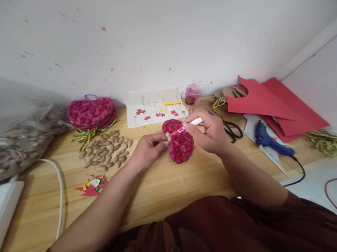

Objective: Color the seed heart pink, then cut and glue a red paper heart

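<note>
Near the middle of the table, my left hand (152, 148) pinches a small tan peanut (168, 136) between thumb and fingertips. My right hand (207, 133) is closed round a paintbrush (196, 121) with a white end and a pink-stained front. The brush's tip is at the peanut, though whether they touch is hard to tell. Beneath both hands lies a gourd-shaped piece covered in magenta peanuts (181, 148), its middle partly hidden by the fingers and brush. Unpainted peanuts (107, 150) are spread out left of my left hand.
A stack of finished magenta pieces (92, 112) and a bag of peanuts (21, 142) stand left. Behind are paper with red stars (133, 118) and a dye cup (192, 94). Scissors (234, 131), a blue glue gun (272, 140) and red card (286, 99) lie right.
</note>
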Motion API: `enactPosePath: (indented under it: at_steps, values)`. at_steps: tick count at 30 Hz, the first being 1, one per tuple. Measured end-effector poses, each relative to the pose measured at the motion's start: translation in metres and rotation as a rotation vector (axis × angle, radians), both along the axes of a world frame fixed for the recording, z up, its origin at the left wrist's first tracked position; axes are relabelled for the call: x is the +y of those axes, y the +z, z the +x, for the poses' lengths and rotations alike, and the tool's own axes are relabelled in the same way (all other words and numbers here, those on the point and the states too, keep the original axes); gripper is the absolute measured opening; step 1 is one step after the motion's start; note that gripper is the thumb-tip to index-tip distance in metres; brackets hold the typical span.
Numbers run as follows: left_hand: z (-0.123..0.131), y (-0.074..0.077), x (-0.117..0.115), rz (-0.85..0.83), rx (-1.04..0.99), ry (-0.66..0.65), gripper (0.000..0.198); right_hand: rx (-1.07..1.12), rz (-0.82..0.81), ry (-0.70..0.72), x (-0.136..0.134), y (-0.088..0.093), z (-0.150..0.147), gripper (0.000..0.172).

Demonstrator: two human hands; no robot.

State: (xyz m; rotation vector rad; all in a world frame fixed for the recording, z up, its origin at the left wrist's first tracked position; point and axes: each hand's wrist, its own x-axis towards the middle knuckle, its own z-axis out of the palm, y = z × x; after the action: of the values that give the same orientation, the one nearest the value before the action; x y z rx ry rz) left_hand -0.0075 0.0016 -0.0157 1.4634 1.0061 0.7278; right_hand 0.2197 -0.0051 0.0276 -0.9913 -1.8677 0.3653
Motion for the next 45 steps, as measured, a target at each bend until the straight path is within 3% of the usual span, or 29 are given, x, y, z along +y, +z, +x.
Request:
enactPosePath:
  at_steps: [12,18,45]
  values:
    - [0.004,0.008,-0.004,0.002,0.004,0.115,0.031,0.051,0.012,0.024,0.0,0.001,0.001,0.002]
    - [0.005,0.001,-0.002,-0.028,-0.099,0.165,0.029,0.102,-0.019,0.04,-0.002,0.004,0.003,0.003]
    - [0.007,0.001,-0.002,-0.096,-0.216,0.137,0.035,-0.024,0.1,0.079,-0.008,0.014,-0.001,0.004]
